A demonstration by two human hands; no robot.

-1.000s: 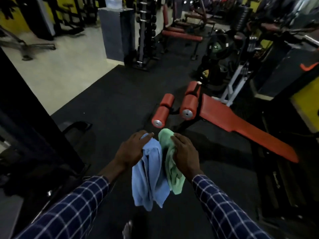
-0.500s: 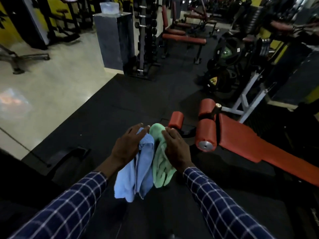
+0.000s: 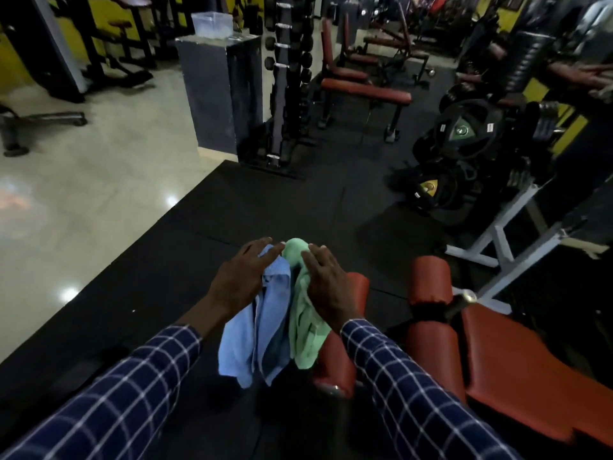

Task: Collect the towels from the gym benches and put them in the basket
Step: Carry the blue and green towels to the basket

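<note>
Both hands are out in front of the person, close together and palms down, each with a towel draped under it: the left hand has its fingers nearly flat and lightly spread over the top of the blue towel, which hangs down in long folds, so the grip there looks more like a pinch beneath the palm than a fist, and the thumb side is hidden; the right hand lies the same way over the green towel, fingers extended, the cloth bunched up at the fingertips and trailing below the wrist. The two towels hang side by side, touching, above the black rubber floor mat, just left of the red roller pads of the near bench. Compared with half a second ago the red bench has slid nearer and lower right, the rollers now partly behind the right forearm, and the grey pillar with the clear plastic tub on top stands closer to the middle. Far right, stacked weight plates carry a green triangular badge and a yellow one lower down; white label strips are on them, too small to read. No basket is in sight
</note>
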